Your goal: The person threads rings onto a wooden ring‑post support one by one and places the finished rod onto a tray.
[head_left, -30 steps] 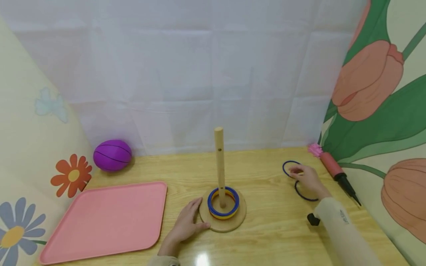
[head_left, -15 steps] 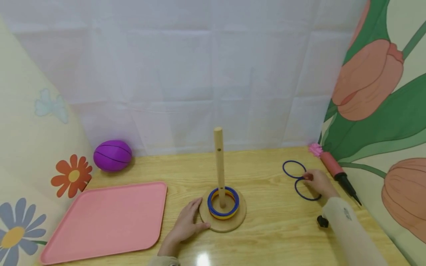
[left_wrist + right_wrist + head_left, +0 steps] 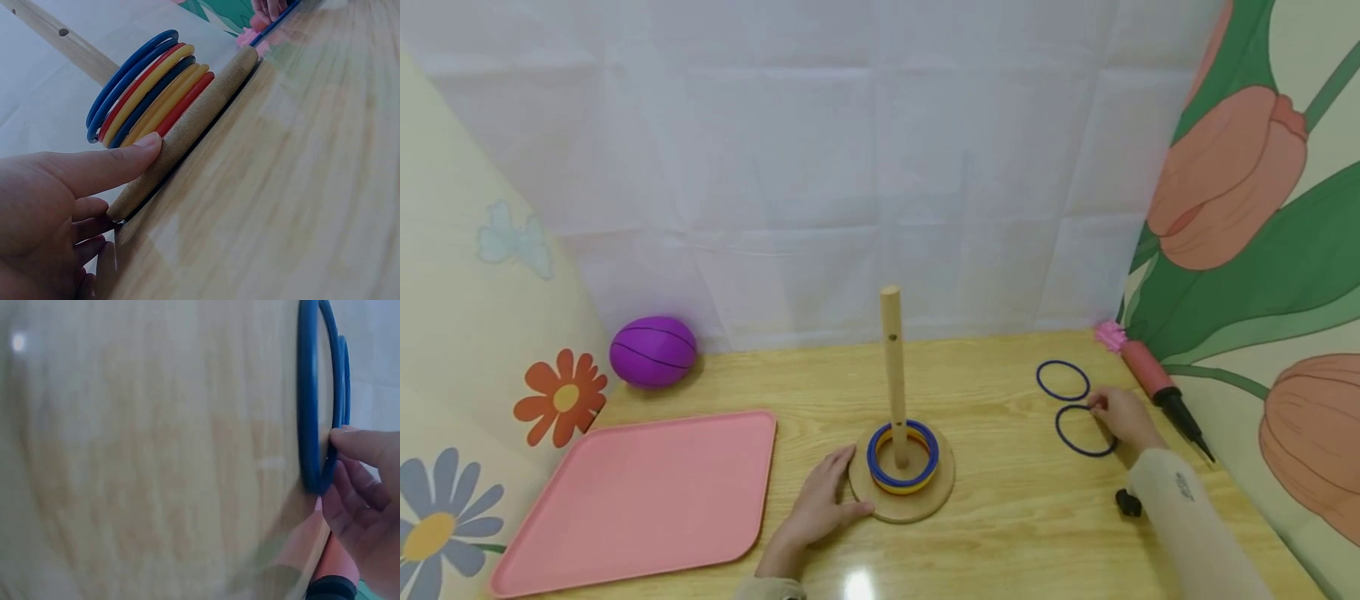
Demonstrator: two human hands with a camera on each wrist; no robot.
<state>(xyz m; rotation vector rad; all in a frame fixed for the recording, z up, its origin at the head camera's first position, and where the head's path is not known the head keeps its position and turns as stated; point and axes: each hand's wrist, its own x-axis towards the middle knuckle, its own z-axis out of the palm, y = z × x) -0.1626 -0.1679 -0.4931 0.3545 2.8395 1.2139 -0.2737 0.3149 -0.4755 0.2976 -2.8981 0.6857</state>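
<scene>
A wooden ring-toss stand (image 3: 892, 358) stands upright mid-table, its peg rising from a round base. Several stacked rings (image 3: 159, 81) in blue, red and yellow lie around the foot of the peg. My left hand (image 3: 822, 504) holds the base at its left edge, thumb on the near side and fingers farther back. At the right of the table, two blue rings lie close together. My right hand (image 3: 1126, 417) pinches the nearer blue ring (image 3: 1078, 454) by its upper right rim, thumb against it in the right wrist view. The farther blue ring (image 3: 1040, 381) lies just behind.
A pink tray (image 3: 655, 492) lies at the left, with a purple ball (image 3: 653, 351) behind it. Along the right edge rests a red and black hand pump (image 3: 1150, 375) beside a pink spiky piece (image 3: 1110, 335). A white sheet (image 3: 820, 167) hangs at the back.
My right hand first moved right, off the farther ring to the nearer one. The nearer ring has since shifted slightly left, apart from the other. My left hand has stayed at the base.
</scene>
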